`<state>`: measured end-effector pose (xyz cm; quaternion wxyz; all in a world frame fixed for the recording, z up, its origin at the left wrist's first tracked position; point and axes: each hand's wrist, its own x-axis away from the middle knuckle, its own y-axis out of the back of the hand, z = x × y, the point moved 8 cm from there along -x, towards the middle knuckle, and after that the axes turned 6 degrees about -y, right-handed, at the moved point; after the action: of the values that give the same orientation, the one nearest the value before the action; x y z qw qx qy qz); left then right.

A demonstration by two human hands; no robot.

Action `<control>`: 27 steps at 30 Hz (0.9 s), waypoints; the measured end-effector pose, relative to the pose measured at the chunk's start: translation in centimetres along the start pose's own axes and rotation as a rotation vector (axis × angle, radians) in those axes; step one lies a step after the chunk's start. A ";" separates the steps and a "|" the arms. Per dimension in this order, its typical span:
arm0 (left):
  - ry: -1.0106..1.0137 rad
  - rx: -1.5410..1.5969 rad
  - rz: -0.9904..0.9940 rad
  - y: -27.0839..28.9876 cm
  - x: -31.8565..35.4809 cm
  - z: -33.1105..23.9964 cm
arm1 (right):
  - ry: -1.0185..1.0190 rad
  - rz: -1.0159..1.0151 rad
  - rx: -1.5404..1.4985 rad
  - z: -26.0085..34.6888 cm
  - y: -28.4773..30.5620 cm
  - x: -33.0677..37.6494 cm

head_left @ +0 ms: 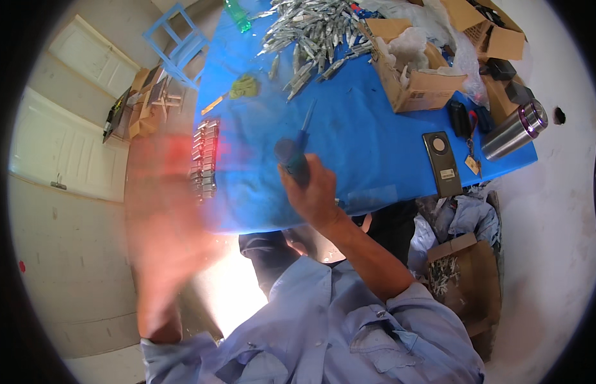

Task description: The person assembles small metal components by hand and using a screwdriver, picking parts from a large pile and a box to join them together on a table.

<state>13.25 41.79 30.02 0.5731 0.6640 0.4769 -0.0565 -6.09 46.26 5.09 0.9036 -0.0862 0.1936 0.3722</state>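
My right hand is closed around a dark teal, round-ended cylinder over the near middle of the blue-covered table. Just beyond it shows a slim pointed blade with a blue base; whether it belongs to the cylinder I cannot tell. Motion smears my left hand, which is off the table's left edge, and its fingers cannot be made out. A red blur lies at that hand's far end. Close by, small red and silver metal pieces stand in a row along the edge.
A heap of slender silver pieces covers the far side. An open carton, a phone and a steel flask occupy the right. A yellow-green cloth lies far left. Beside my right arm, a box holds scraps.
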 end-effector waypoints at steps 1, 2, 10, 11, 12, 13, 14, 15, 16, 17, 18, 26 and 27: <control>0.088 -0.168 0.171 -2.2 2.1 0.8 | -0.046 0.003 0.006 -0.2 -0.4 0.7; 0.139 -0.278 0.297 -3.5 3.1 1.2 | -0.039 0.013 -0.033 0.4 -0.4 0.9; 0.036 -0.036 0.213 -5.6 4.9 1.9 | -0.072 -0.138 -0.197 -1.8 0.8 -0.4; 0.162 0.019 0.218 -6.9 5.8 3.7 | -0.121 -0.190 -0.295 -2.6 1.8 -1.2; 0.288 0.077 0.226 -8.3 6.9 5.5 | -0.169 -0.246 -0.397 -2.9 2.7 -1.9; 0.361 0.099 0.286 -10.2 8.5 7.3 | -0.339 -0.237 -0.530 -2.5 4.0 -3.2; 0.403 0.104 0.291 -11.3 9.7 8.4 | -0.364 -0.308 -0.641 -1.9 5.5 -4.6; 0.440 0.112 0.296 -12.6 10.9 9.4 | -0.384 -0.384 -0.751 -1.8 7.1 -5.7; 0.467 0.127 0.301 -14.1 11.7 10.5 | -0.377 -0.372 -0.756 -1.1 9.0 -6.5; 0.451 0.059 0.300 -14.8 12.7 11.5 | -0.389 -0.348 -0.782 -0.8 10.1 -7.1; 0.434 -0.003 0.299 -15.4 13.8 12.7 | -0.397 -0.326 -0.804 -0.5 10.9 -7.4; 0.436 -0.049 0.326 -20.1 16.2 13.5 | -0.450 -0.331 -0.565 -1.7 14.1 -4.7; 0.469 -0.034 0.363 -20.3 16.3 13.2 | -0.463 -0.352 -0.583 -1.9 14.1 -4.5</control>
<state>14.04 38.03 1.12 0.4591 0.7238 0.4706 0.2097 -19.52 52.78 5.07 0.9110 -0.2843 -0.1461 0.2607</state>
